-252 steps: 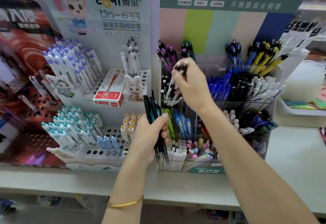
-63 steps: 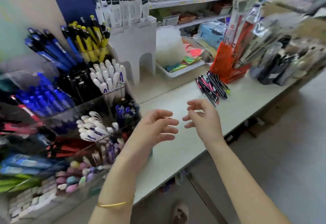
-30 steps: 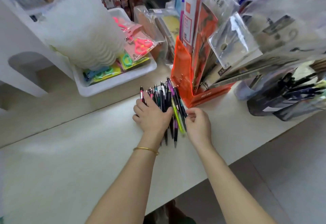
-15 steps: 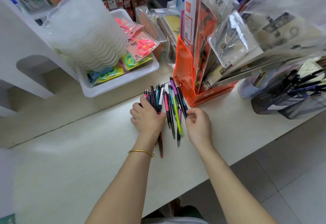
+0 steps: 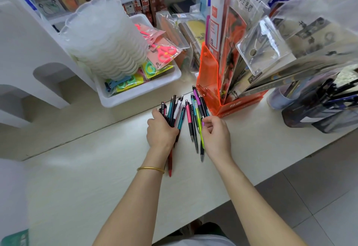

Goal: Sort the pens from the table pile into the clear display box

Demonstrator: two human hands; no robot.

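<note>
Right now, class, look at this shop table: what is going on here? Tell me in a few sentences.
A person is gathering coloured plastic click pens from a pile on the white table. The left hand grips a bunch of pens. The right hand pinches one pen with its fingers, among the loose ones beside the orange plastic stand. The clear display box is not in view.

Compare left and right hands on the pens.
Left hand grips a bundle of pens; right hand pinches one, seemingly the purple pen. Left wrist wears a gold bangle; right wrist is bare. Both are low over the table, fingers curled.
</note>
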